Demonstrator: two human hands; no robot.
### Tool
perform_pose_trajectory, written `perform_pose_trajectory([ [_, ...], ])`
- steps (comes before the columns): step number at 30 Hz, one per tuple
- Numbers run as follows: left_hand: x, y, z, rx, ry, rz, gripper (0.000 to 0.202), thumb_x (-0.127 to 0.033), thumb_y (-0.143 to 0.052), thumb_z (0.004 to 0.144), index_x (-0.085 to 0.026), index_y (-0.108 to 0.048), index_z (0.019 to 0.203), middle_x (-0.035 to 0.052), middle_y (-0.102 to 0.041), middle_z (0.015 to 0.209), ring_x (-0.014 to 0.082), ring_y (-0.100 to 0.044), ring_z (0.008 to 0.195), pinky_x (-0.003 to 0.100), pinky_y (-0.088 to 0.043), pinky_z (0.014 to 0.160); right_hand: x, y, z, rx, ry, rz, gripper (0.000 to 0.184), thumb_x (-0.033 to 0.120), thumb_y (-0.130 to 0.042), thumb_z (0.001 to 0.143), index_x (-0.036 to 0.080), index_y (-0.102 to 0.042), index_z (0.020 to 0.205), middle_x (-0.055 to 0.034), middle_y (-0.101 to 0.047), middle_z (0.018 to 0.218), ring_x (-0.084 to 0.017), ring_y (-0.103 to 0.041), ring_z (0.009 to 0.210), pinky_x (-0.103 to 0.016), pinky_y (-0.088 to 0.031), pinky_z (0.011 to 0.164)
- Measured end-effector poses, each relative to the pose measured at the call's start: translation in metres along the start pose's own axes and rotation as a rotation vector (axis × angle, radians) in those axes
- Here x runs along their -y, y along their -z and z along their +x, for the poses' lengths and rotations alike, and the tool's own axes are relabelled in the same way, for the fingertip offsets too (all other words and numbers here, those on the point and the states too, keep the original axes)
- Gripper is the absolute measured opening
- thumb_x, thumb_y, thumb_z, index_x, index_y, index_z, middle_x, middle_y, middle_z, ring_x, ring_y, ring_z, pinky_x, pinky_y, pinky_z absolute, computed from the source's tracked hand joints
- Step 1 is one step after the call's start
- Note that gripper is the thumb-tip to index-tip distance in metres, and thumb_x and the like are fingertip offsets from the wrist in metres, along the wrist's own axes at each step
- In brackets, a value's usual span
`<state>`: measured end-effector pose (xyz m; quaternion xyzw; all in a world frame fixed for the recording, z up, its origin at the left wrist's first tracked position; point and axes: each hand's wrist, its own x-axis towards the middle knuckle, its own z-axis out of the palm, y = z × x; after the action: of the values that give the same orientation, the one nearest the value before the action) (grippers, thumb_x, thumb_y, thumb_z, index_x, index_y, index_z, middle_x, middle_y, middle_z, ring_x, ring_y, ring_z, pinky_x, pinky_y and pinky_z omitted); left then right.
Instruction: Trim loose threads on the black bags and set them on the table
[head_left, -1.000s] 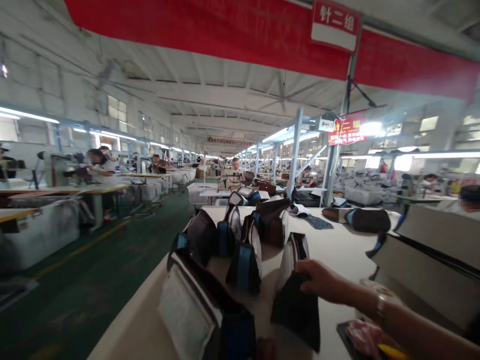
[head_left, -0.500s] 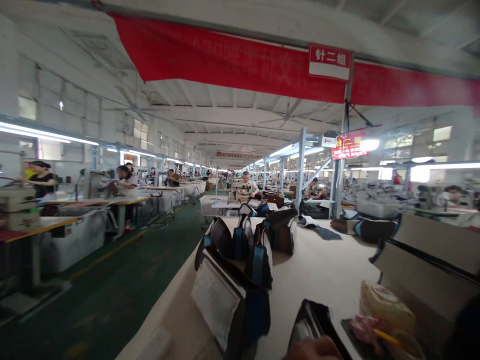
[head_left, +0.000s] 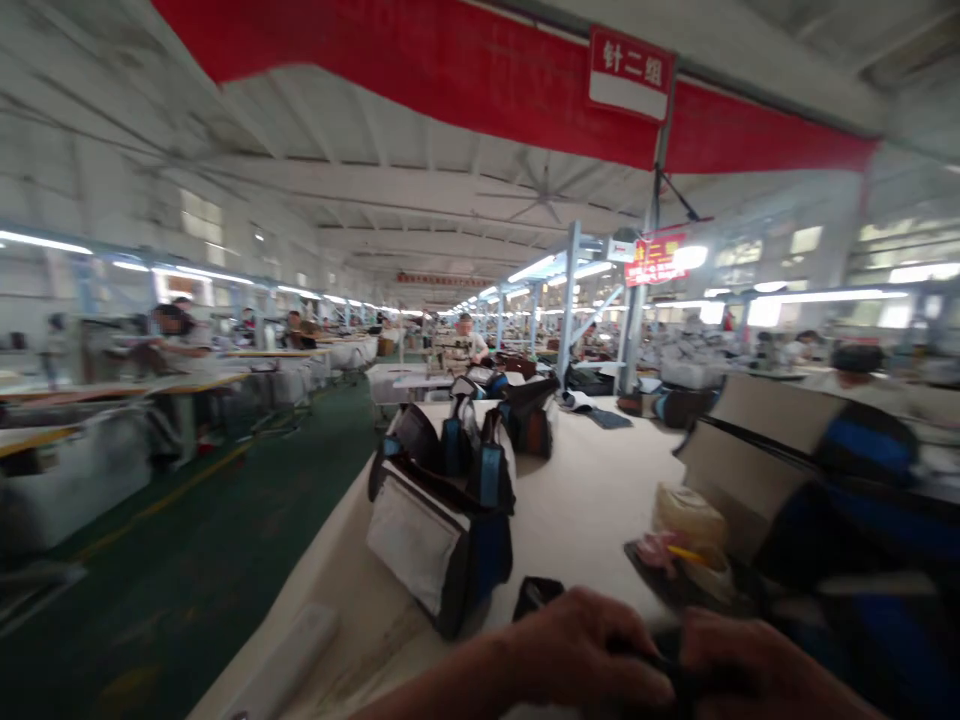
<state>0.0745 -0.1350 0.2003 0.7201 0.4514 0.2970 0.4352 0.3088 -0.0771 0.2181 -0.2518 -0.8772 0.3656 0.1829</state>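
At the bottom edge, my left hand (head_left: 589, 640) reaches in with its fingers closed on a dark bag piece (head_left: 538, 594), of which only a black corner shows clearly past the hand. My right hand (head_left: 750, 660) is close beside it on the right, fingers curled on the same dark material. Most of what lies between the two hands is hidden or lost in shadow. Ahead on the pale tabletop (head_left: 577, 500) stands a partly sewn bag (head_left: 420, 545) with a whitish panel and dark blue side.
Several dark bags with blue strips (head_left: 490, 475) stand farther along the table. On the right are a yellowish block (head_left: 688, 517), a pink scrap (head_left: 656, 551) and stacked bag pieces (head_left: 765, 480). A white bar-like object (head_left: 289, 655) lies near the left edge. Beyond is a green aisle (head_left: 225, 530).
The view has shifted right and tilted down. My right hand has come into view, and more of my left hand and forearm shows. The dark bag piece is now mostly behind my hands.
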Motion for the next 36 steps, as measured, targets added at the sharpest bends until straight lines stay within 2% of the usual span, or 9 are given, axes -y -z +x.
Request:
perform_pose_trajectory([
  [2,-0.010,-0.009,0.006,0.013,-0.018,-0.032,0.031,-0.042,-0.071,0.079,-0.014,-0.072,0.091,-0.0037,-0.054,0.069,0.0113,-0.044,0.063,0.020,-0.034,0.055,0.006,0.010,-0.011,-0.040,0.030,0.109,0.020,0.040,-0.071,0.078,0.020,-0.068,0.083,-0.0047,-0.062,0.092,-0.022,-0.059,0.093,-0.036,-0.047,0.089],
  [3,-0.012,-0.011,0.008,0.045,-0.036,-0.063,0.030,-0.042,-0.070,0.081,-0.014,-0.071,0.091,-0.0037,-0.053,0.072,0.0113,-0.043,0.065,0.020,-0.034,0.058,0.008,0.015,-0.013,0.017,0.055,0.189,0.025,0.041,-0.070,0.080,0.018,-0.068,0.088,-0.0057,-0.061,0.099,-0.022,-0.057,0.099,-0.036,-0.044,0.094],
  [5,-0.013,-0.012,0.012,0.132,-0.056,-0.126,0.032,-0.044,-0.070,0.082,-0.013,-0.068,0.090,-0.0041,-0.052,0.073,0.0114,-0.041,0.066,0.021,-0.034,0.059,0.008,0.019,-0.013,0.157,0.052,0.349,0.034,0.047,-0.069,0.081,0.015,-0.067,0.090,-0.0068,-0.061,0.103,-0.021,-0.056,0.097,-0.034,-0.044,0.089],
  [6,-0.011,-0.011,0.014,0.177,-0.068,-0.146,0.033,-0.045,-0.071,0.082,-0.013,-0.067,0.087,-0.0041,-0.051,0.072,0.0118,-0.041,0.067,0.021,-0.033,0.061,0.006,0.019,-0.013,0.170,0.032,0.386,0.035,0.048,-0.072,0.079,0.015,-0.067,0.091,-0.0054,-0.061,0.100,-0.020,-0.055,0.094,-0.032,-0.044,0.086],
  [12,-0.007,-0.006,0.017,0.294,-0.041,-0.169,0.030,-0.044,-0.070,0.085,-0.014,-0.068,0.090,-0.0050,-0.051,0.073,0.0118,-0.039,0.068,0.023,-0.031,0.062,-0.003,0.006,-0.018,0.124,-0.088,0.332,0.044,0.042,-0.088,0.064,0.015,-0.063,0.089,0.0025,-0.054,0.081,-0.012,-0.045,0.076,-0.024,-0.037,0.069],
  [18,-0.011,-0.006,0.025,0.292,0.027,-0.189,0.019,-0.033,-0.067,0.083,-0.014,-0.067,0.086,-0.0048,-0.050,0.071,0.0120,-0.039,0.067,0.024,-0.030,0.060,-0.006,0.000,-0.015,0.028,-0.120,0.425,0.038,0.041,-0.085,0.068,0.014,-0.064,0.084,0.0033,-0.053,0.074,-0.010,-0.043,0.068,-0.023,-0.033,0.061],
  [21,-0.010,-0.006,0.029,0.274,0.061,-0.189,0.013,-0.027,-0.065,0.081,-0.015,-0.066,0.083,-0.0050,-0.050,0.070,0.0118,-0.038,0.066,0.024,-0.029,0.060,-0.011,-0.004,-0.012,0.025,-0.182,0.535,0.030,0.036,-0.081,0.073,0.013,-0.064,0.082,0.0033,-0.053,0.072,-0.009,-0.041,0.065,-0.023,-0.032,0.059],
  [29,-0.004,-0.009,0.033,0.292,0.107,-0.211,0.015,-0.029,-0.064,0.082,-0.014,-0.065,0.083,-0.0063,-0.045,0.066,0.0105,-0.034,0.061,0.024,-0.026,0.056,-0.015,-0.011,-0.012,-0.014,-0.208,0.649,0.013,0.024,-0.070,0.074,0.013,-0.064,0.078,0.0032,-0.052,0.068,-0.009,-0.040,0.063,-0.023,-0.030,0.057],
  [36,-0.017,-0.012,0.033,0.137,0.084,-0.046,0.014,-0.022,-0.062,0.078,-0.014,-0.073,0.079,-0.0034,-0.060,0.069,0.0132,-0.049,0.066,0.023,-0.034,0.061,-0.003,-0.014,-0.019,-0.078,-0.198,0.565,0.010,0.024,-0.062,0.077,0.015,-0.059,0.080,0.0046,-0.047,0.066,-0.009,-0.036,0.059,-0.023,-0.027,0.054],
])
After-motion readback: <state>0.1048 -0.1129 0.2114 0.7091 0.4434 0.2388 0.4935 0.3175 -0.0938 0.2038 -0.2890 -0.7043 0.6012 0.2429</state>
